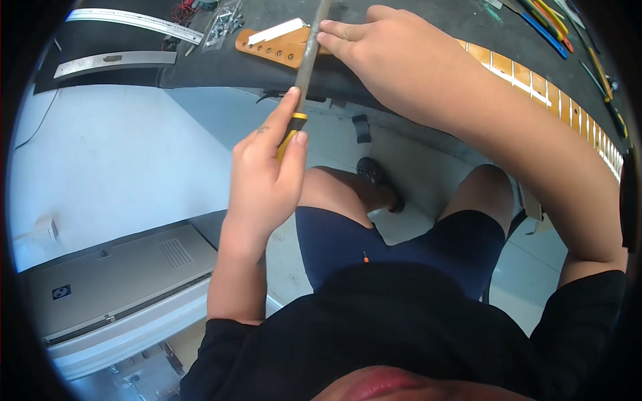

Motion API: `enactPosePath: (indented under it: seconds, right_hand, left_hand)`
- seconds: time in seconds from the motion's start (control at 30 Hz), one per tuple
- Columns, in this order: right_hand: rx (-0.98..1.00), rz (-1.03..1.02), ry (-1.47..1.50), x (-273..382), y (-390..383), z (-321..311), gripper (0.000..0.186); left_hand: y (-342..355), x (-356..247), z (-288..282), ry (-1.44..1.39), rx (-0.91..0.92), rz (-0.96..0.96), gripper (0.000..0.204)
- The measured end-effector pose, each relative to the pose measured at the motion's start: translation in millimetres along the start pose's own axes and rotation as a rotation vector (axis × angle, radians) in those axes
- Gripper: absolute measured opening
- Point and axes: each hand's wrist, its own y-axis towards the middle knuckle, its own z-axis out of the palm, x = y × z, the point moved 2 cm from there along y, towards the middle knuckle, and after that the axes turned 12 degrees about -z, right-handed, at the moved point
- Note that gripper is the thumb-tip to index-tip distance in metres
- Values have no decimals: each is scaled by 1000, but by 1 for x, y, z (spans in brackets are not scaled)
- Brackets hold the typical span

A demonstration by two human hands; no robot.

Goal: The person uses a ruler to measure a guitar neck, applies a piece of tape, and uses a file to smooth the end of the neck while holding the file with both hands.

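Observation:
My left hand (266,167) grips the yellow-and-black handle of a long steel file (307,70), whose blade points away from me, crossing the table edge beside a wooden guitar headstock (281,53) with a row of holes and a white strip (274,32) on it. My right hand (374,50) has two fingertips pressed on the file's blade; its other fingers are mostly hidden. The guitar's neck (501,63), with white strips along the frets, runs right beneath my right forearm.
The dark tabletop (180,70) also holds two metal straightedges (134,25) (80,67), a bag of small hardware (224,23) and several coloured slim tools (548,30). A white surface (114,154) and a grey metal panel (120,274) are at my left. My legs are below the table.

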Motion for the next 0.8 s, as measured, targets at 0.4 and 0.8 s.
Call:
enactPosePath:
  seconds: [0.4, 0.8]
  right_hand:
    - [-15, 9, -25, -5, -6, 9, 52]
    - [77, 34, -11, 7, 9, -6, 49]
  left_hand:
    - [-32, 21, -8, 51, -30, 154, 61]
    - [-50, 26, -27, 108, -50, 262, 58]
